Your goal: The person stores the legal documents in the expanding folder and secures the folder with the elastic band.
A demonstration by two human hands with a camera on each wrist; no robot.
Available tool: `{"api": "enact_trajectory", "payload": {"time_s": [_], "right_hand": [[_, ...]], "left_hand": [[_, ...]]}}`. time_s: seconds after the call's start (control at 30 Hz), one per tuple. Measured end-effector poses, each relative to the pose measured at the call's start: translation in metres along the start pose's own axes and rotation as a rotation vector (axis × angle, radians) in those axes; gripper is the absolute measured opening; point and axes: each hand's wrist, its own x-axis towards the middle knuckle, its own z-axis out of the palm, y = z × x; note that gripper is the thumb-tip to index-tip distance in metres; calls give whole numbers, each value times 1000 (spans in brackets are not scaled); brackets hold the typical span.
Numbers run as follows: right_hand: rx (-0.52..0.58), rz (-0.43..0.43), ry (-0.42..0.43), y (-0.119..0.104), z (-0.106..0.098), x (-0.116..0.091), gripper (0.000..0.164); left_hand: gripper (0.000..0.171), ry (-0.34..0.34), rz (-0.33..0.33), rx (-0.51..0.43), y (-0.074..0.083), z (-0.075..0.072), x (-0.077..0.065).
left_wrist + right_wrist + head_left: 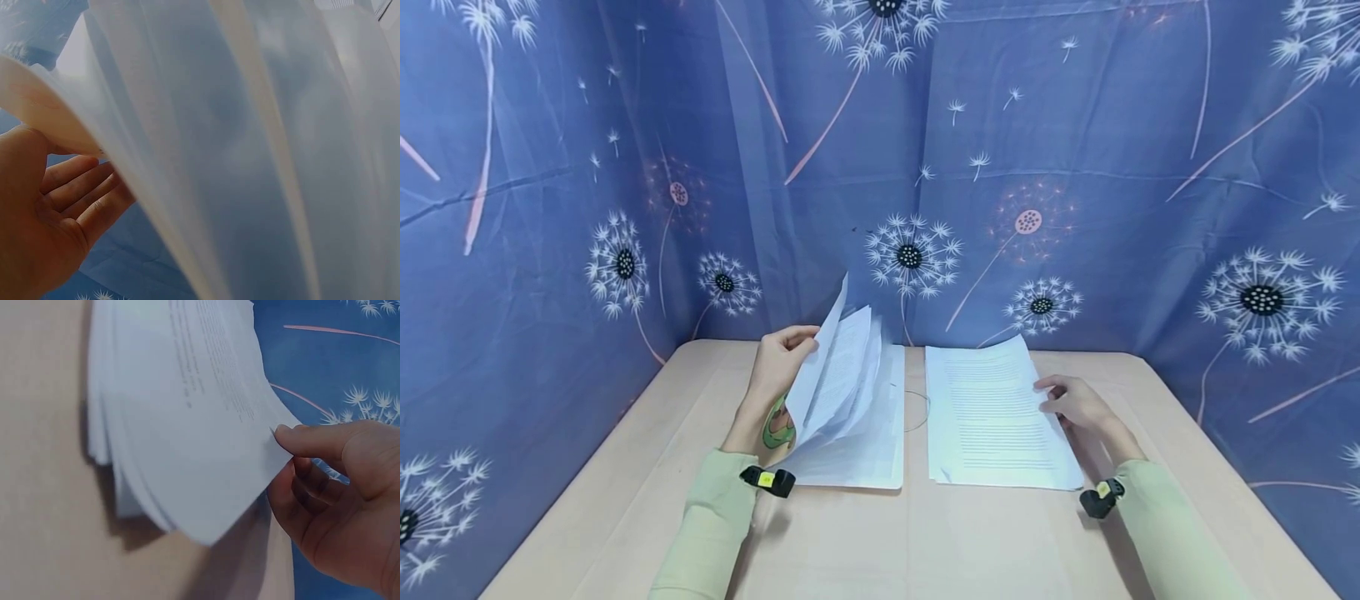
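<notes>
On the left side of the table lies a folder (880, 467) with several upright, fanned leaves that look translucent up close. Its raised cover (816, 375) shows a green and brown picture on the outer side. My left hand (778, 362) holds that cover by its left edge, thumb on the inner side. To the right is a stack of printed sheets (992, 417), its right side lifted. My right hand (350, 494) pinches a corner of the top sheets between thumb and fingers. Printed papers (842, 367) stand among the folder's leaves.
A pale cloth-covered table (850, 542) carries both items, with a narrow gap between them. A thin curved line (928, 408) shows in that gap. Behind and at the sides hangs a blue curtain (850, 208) with dandelion prints.
</notes>
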Motion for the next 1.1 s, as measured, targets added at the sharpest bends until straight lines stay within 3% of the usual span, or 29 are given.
{"api": "enact_trajectory", "payload": {"time_s": [0.37,0.7,1.1], "right_hand": [[-9,-83,87,-5,-16,-8,42],[122,-87,60,-3,-31,-16,49],[196,-89,37,0,-45,-23,54]], "left_hand": [[28,1,-2,3,2,0,0],[27,3,-10,0,1,-1,0],[28,5,-13,-8,2,-1,-1]]}}
